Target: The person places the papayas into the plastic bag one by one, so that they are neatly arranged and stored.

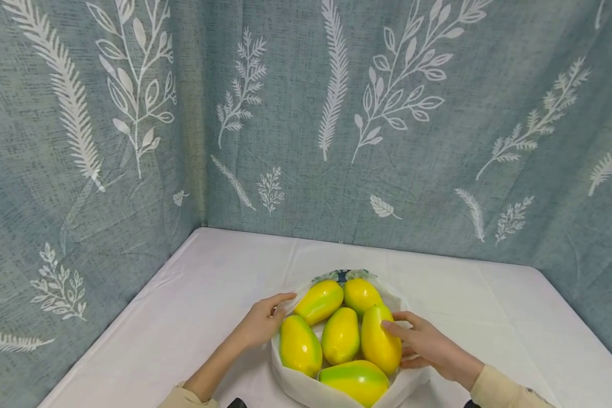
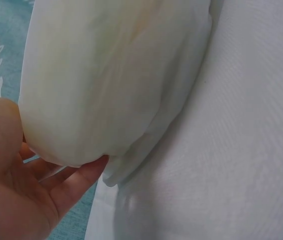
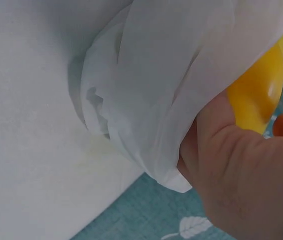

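A white cloth-like bag [image 1: 298, 385] stands on the table with its mouth wide open and several yellow-green papayas [image 1: 340, 335] inside. At its left side my left hand [image 1: 260, 322] holds the rim. In the left wrist view the bag's wall [image 2: 96, 90] lies between the thumb and the curled fingers [image 2: 79, 182]. My right hand [image 1: 428, 345] reaches into the bag's right side and grips the rightmost papaya [image 1: 379, 343], its thumb over the fruit. In the right wrist view the bag's wall [image 3: 151, 90] hides most of those fingers, while the papaya [image 3: 259, 92] shows beside the hand.
A white cloth covers the table [image 1: 209, 272]. Blue-green curtains [image 1: 296, 113] with white leaf prints hang along the back and both sides. Something dark blue and green [image 1: 343, 275] shows at the bag's far rim.
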A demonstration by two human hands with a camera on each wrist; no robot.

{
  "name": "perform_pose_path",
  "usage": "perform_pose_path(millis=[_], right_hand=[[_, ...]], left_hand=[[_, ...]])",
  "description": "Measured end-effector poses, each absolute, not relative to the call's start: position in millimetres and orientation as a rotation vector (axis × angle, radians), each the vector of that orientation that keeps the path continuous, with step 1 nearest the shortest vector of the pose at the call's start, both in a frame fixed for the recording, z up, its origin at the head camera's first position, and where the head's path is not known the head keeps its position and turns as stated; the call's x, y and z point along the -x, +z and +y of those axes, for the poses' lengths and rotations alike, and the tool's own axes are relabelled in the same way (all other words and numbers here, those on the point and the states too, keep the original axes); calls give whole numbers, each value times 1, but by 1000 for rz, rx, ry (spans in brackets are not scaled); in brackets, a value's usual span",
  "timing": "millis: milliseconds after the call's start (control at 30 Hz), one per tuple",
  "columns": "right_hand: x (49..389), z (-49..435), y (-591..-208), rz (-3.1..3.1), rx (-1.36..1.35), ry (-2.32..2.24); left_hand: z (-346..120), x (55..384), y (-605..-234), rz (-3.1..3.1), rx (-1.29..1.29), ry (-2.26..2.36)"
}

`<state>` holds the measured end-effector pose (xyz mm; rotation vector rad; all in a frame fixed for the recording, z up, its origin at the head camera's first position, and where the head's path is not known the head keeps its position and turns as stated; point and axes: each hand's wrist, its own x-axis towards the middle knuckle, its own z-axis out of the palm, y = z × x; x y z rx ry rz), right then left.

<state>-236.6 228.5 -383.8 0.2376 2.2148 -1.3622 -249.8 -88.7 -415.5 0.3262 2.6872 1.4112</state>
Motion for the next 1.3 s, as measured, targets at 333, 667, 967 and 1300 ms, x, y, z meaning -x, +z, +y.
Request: perform_pose_path(millis=[333,667,967,1300], right_hand=[[244,223,-382,2453,-144,-1221],[257,215,-383,2513,-94,-1295],[264,224,-381,2413,-139,-1280],[263,227,-392,2443,-117,-1287]], left_hand=[[-90,249,-414,2665,-364,1432],[-91,250,-415,2663,-348,1428],[-91,249,-414,2640,-374,1442],[-90,249,-414,2660,-345,1436]])
